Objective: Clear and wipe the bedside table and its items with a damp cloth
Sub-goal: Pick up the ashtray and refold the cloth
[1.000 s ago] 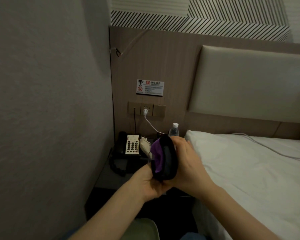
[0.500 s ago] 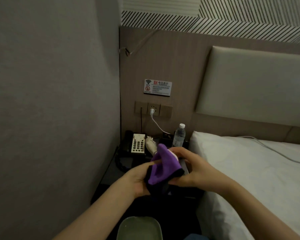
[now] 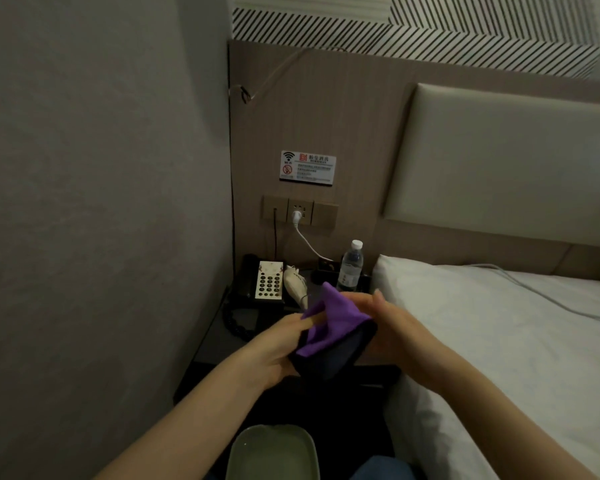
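Note:
I hold a purple cloth [image 3: 335,315] wrapped over a dark item [image 3: 336,360] in front of the bedside table [image 3: 215,341]. My left hand [image 3: 274,351] grips this bundle from the left, one finger lying across the purple fabric. To the bundle's right, my right hand [image 3: 399,329] rests its fairly straight fingers against the edge, thumb lifted clear. On the table stand a black telephone [image 3: 267,282] with a white keypad, a white plug-like item [image 3: 295,287] and a clear water bottle [image 3: 351,265].
A grey wall closes the left side. The bed [image 3: 499,341] with white sheets and a white cable [image 3: 541,296] lies right of the table. A pale green basin [image 3: 274,452] sits below my arms. Sockets [image 3: 300,213] with a plugged cord are on the headboard panel.
The bundle has dropped lower and tipped flatter. My right hand has let go its pinch on the purple cloth and slid to the right edge. The view has shifted slightly.

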